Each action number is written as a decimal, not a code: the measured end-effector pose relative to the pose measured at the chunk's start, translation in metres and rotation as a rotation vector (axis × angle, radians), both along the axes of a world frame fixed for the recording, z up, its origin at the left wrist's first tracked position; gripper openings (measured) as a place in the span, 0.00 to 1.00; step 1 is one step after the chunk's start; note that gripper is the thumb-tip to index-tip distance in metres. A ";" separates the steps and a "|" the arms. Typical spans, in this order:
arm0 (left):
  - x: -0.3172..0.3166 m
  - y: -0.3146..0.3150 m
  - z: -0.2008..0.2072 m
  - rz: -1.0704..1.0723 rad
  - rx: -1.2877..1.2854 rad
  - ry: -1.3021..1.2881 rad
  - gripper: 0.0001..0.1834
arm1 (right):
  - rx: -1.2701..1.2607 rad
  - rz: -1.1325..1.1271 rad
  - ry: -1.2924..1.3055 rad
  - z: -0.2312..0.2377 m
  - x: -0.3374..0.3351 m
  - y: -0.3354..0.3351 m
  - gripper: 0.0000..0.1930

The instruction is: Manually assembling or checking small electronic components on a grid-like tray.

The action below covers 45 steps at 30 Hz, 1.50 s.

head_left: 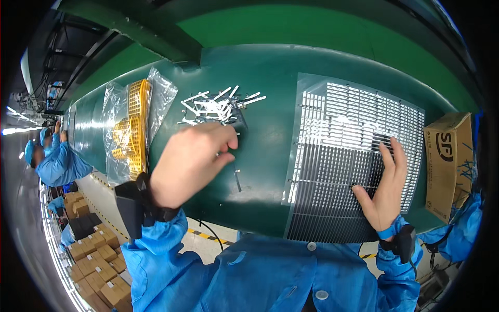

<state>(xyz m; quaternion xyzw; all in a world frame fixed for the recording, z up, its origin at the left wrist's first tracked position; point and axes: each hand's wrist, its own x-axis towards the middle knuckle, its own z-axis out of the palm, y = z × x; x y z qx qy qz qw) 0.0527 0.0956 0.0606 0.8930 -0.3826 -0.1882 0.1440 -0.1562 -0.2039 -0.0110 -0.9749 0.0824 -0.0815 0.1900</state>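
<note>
My left hand [189, 158] is over the green table, thumb and forefinger curled together in a pinch. Whatever may be between those fingertips is too small to make out. Just beyond it lies a loose pile of small white strips [218, 106], with some dark pieces among them. A thin dark strip [237, 179] lies on the table to the right of this hand. My right hand [384, 190] rests with fingers apart on a large clear sheet [312, 86] covered in rows of narrow strips. These rows look white at the far side and black toward me.
Yellow perforated plastic parts [136, 130] lie in clear bags at the left of the table [265, 171]. A cardboard box [442, 166] stands at the right edge. People in blue [60, 161] are at the far left, above stacked cartons [99, 260] on the floor.
</note>
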 end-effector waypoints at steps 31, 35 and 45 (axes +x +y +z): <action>-0.030 0.100 0.004 0.309 -0.399 -0.201 0.10 | 0.268 0.979 0.107 -0.001 0.039 0.217 0.37; -0.054 0.140 0.002 0.427 -0.383 -0.163 0.08 | 0.159 1.028 0.099 -0.010 0.054 0.224 0.42; -0.081 0.175 -0.031 0.368 -0.370 -0.265 0.12 | -0.022 0.625 0.029 0.014 0.078 0.185 0.51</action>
